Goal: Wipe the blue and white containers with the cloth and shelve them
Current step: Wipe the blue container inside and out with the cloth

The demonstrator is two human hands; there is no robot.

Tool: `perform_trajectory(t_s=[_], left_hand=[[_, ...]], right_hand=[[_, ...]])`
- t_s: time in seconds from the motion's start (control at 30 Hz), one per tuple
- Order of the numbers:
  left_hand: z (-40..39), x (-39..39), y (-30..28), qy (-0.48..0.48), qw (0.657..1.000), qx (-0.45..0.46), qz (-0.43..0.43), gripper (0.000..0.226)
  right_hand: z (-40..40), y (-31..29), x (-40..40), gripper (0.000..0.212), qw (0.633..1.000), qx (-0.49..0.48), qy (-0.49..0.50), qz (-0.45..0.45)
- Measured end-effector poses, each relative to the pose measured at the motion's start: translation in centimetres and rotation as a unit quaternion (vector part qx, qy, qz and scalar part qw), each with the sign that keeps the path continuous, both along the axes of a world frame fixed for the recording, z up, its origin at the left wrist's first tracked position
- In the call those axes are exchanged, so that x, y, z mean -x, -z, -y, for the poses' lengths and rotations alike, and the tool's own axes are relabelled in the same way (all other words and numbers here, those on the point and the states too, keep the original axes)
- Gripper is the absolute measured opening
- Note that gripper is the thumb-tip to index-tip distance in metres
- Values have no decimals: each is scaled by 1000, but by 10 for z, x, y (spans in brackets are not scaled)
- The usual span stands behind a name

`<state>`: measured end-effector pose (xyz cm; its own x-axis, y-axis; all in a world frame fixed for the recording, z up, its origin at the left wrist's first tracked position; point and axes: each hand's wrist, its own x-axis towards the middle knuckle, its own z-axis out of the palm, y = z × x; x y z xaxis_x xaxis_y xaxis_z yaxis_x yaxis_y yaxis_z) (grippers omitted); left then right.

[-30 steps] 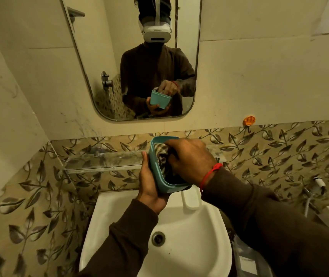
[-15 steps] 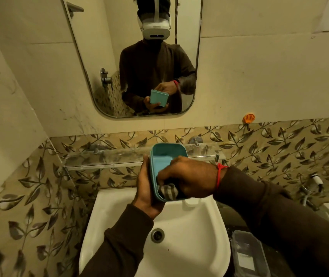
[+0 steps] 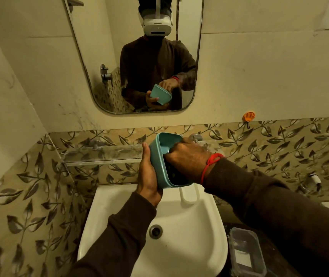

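A blue rectangular container (image 3: pixel 160 160) is held above the white sink (image 3: pixel 191 228), tilted with its opening toward me and to the right. My left hand (image 3: pixel 147 174) grips its outer left wall. My right hand (image 3: pixel 187 156) is pushed inside the container, fingers curled; the cloth is hidden under it. A white lid-like piece (image 3: pixel 189 193) rests on the sink's back rim just below the container. A clear container (image 3: pixel 246 254) lies on the dark counter at the lower right.
A glass shelf (image 3: pixel 101 155) runs along the leaf-patterned tiles behind the sink, left of my hands. A mirror (image 3: pixel 135 56) above reflects me and the container. An orange hook (image 3: pixel 248 116) sticks to the wall at right; a spray nozzle (image 3: pixel 315 178) hangs further right.
My right hand slid from the container's lower rim, where the checked cloth showed, back up inside it. The container tipped a little more and my view shifted slightly.
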<state>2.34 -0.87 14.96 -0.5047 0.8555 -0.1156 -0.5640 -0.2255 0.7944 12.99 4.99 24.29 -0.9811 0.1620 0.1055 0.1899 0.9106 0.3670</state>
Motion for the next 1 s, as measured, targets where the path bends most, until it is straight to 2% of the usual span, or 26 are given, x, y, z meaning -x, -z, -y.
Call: perform_trajectory(t_s=[0.07,0.13,0.23,0.3,0.37,0.43,0.53,0.63,0.77,0.83,0.93,0.97,1.0], left_hand=[[2,0,1,-16,1000,3,-6,73],[5,0,3,-29,1000,2,-3,75],[8,3,6,-40,999,-3,-9,70],[9,5,8,-30,999,-16,-15,65],[10,4,9,-10,999,-31,-7,65],[12,7,11,-3,999,-41,0,67],[12,4,12,-2,999,-45,-2,70],[11,2,6,-16,999,-44,-16,71],[10,6,-1,-43,998,-48,-16,71],[10,4,-1,-52,998,-37,-10,71],[11,-2,5,-76,997,-26,14,69],[12,-5,7,-83,996,-24,15,67],[13,-8,10,-86,996,-24,15,66]], right_hand=[[3,5,1,34,998,58,-1,25],[4,10,1,36,984,174,5,34],[7,14,-1,43,938,345,4,-13],[7,14,0,45,908,416,2,-42],[5,13,-3,33,880,470,1,-74],[5,10,-3,17,820,560,5,-118],[10,11,-2,18,686,702,42,-187],[14,9,6,15,586,762,84,-262],[19,2,16,22,411,814,105,-398],[20,0,20,24,367,798,116,-464],[23,1,24,23,329,771,152,-523],[25,3,24,24,327,773,161,-520],[26,6,24,25,343,774,168,-505]])
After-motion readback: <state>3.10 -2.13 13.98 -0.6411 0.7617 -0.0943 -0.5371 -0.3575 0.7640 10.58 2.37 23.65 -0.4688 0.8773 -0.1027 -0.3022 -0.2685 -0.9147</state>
